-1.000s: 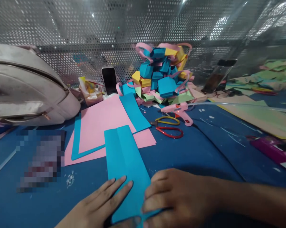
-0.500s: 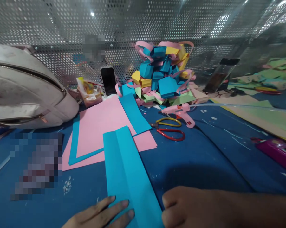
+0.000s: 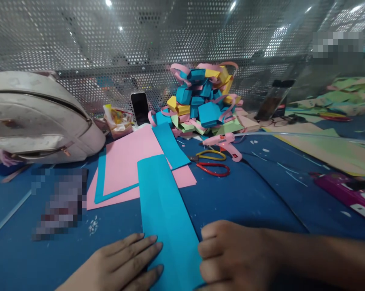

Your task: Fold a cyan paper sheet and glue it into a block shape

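A long strip of blue paper (image 3: pixel 162 210) with a faint lengthwise crease lies before me, its far end overlapping pink paper (image 3: pixel 130 153). My left hand (image 3: pixel 122 262) rests palm down on the strip's left side, fingers stretched out. At the right edge of the strip my right hand (image 3: pixel 228 254) is closed, curled fingers against the paper; its thumb is hidden. Beyond the strip lie scissors (image 3: pixel 213 161) with one yellow and one red handle, and a pink glue gun (image 3: pixel 223 143).
A pile of folded paper baskets (image 3: pixel 205 97) stands at the back, beside a phone (image 3: pixel 140 108) propped upright. A pale backpack (image 3: pixel 43 121) sits at left. A purple item (image 3: pixel 337 190) and large pale sheets (image 3: pixel 316 145) lie at right. A black cord (image 3: pixel 270 188) crosses the blue table.
The raised crease in the blue strip now looks flatter. Both hands show more fully, higher in the view. My right hand stays closed by the strip's right edge; the view has shifted slightly.
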The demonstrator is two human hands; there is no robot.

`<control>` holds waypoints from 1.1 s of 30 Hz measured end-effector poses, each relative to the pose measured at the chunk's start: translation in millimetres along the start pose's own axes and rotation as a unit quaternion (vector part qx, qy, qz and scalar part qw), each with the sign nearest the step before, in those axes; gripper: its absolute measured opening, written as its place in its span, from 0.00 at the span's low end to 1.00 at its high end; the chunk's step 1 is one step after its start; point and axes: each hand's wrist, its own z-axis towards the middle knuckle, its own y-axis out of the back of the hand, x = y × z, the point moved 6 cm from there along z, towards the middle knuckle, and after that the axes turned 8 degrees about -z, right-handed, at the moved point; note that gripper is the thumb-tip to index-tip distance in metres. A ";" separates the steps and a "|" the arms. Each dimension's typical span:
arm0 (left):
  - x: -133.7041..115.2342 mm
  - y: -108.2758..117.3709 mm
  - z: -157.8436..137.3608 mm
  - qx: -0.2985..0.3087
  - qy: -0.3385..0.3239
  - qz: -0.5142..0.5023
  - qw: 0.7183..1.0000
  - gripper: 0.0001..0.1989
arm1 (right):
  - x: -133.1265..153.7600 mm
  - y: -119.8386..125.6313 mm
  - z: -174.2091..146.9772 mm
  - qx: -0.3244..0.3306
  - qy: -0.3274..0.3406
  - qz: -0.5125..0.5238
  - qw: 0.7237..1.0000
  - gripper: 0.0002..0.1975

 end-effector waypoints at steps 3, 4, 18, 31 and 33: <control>-0.4 -0.2 0.6 0.027 -0.022 0.022 0.999 0.22 | 0.8 4.8 3.8 -0.015 0.002 -0.002 1.000 0.08; -0.8 -1.3 1.2 0.038 -0.026 0.026 0.999 0.22 | 0.9 5.6 4.7 -0.016 0.002 -0.007 1.000 0.08; -7.6 -4.2 16.1 0.048 -0.019 0.014 0.999 0.26 | 2.3 10.4 5.6 -0.011 -0.037 -0.079 0.996 0.10; -10.4 -0.4 11.3 -0.002 -0.003 0.083 0.997 0.23 | -0.6 4.1 1.6 -0.009 -0.042 -0.051 0.998 0.12; -12.2 -1.5 15.6 0.003 0.010 0.089 0.996 0.23 | -0.7 4.3 1.6 -0.006 -0.043 -0.051 0.998 0.13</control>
